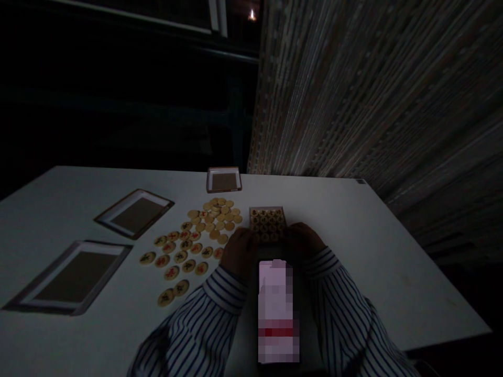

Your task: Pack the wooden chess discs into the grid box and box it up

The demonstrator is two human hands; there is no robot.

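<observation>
Head cam, pretty dark: closest is a lit phone on the white table, between two striped sleeves. Off to the left lies a shallow tray. Left hand and right hand are at the near corners of a small box, so the box sits between the two sets of fingers. Those look curled in — too dim to tell how far open they are, or if they've really got hold of it. It's got rows of round game pieces inside. Loose discs spread left of it, some marked red or black, others showing plain faces. Past those — a second tray, a smaller tray, a string curtain and a little light.
</observation>
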